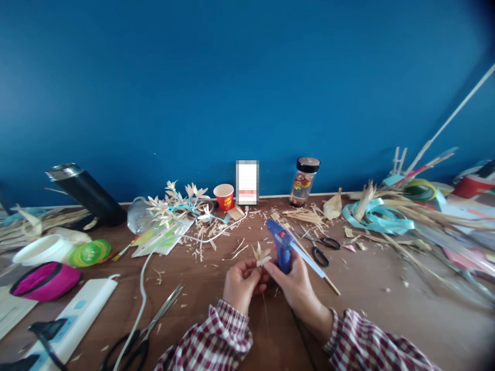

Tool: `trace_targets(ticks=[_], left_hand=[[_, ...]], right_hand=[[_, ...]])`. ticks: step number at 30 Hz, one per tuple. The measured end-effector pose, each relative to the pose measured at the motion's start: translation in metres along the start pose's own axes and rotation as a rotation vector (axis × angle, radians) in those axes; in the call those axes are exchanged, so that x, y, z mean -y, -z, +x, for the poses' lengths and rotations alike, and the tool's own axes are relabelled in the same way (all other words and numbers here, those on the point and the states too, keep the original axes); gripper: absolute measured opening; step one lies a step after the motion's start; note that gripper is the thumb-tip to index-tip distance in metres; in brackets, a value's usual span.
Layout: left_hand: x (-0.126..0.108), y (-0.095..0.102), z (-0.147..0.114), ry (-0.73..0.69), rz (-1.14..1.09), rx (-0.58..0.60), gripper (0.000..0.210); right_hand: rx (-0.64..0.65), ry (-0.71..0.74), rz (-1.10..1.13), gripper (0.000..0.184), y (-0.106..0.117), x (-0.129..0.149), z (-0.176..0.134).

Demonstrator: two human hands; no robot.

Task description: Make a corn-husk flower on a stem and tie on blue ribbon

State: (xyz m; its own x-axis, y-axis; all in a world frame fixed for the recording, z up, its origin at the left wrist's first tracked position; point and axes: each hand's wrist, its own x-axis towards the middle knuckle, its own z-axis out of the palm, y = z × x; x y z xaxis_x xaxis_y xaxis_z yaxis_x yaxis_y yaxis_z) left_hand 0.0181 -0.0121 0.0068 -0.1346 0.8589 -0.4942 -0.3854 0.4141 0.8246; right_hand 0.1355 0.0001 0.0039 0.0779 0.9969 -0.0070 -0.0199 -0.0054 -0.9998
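Between the fingertips of my left hand (240, 284) is a small pale flower (261, 254) with pointed petals, apparently made of dried husk. My right hand (300, 289) is wrapped round the handle of a blue glue gun (279, 236), its nozzle tilted up and away from me. The right thumb reaches across to the flower's base and seems to touch it. A pale stick (311, 262) slants down behind the gun toward the right. Below the flower a thin thread or stem hangs, too faint to make out.
Open scissors (158, 312) lie left, black-handled scissors (325, 247) right. A white cable (143, 288) crosses the left side near a power strip (83, 314). Behind stand finished flowers (193, 193), a red paper cup (224, 198) and a jar (303, 183). Blue ribbon (377, 222) lies right.
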Motion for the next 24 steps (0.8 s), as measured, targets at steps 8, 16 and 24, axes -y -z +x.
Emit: trace_targets(ticks=[8, 16, 24], left_hand=[[0.001, -0.001, -0.001, -0.023, 0.045, 0.033, 0.019], [-0.003, 0.001, 0.003, 0.020, -0.152, -0.014, 0.009], [-0.012, 0.001, 0.000, 0.041, -0.234, -0.023, 0.009]], right_hand=[[-0.021, 0.023, -0.090, 0.028, -0.002, -0.002, 0.001], [-0.038, 0.043, -0.093, 0.030, -0.001, -0.003, 0.001], [-0.084, 0.067, -0.049, 0.031, 0.003, -0.007, 0.004]])
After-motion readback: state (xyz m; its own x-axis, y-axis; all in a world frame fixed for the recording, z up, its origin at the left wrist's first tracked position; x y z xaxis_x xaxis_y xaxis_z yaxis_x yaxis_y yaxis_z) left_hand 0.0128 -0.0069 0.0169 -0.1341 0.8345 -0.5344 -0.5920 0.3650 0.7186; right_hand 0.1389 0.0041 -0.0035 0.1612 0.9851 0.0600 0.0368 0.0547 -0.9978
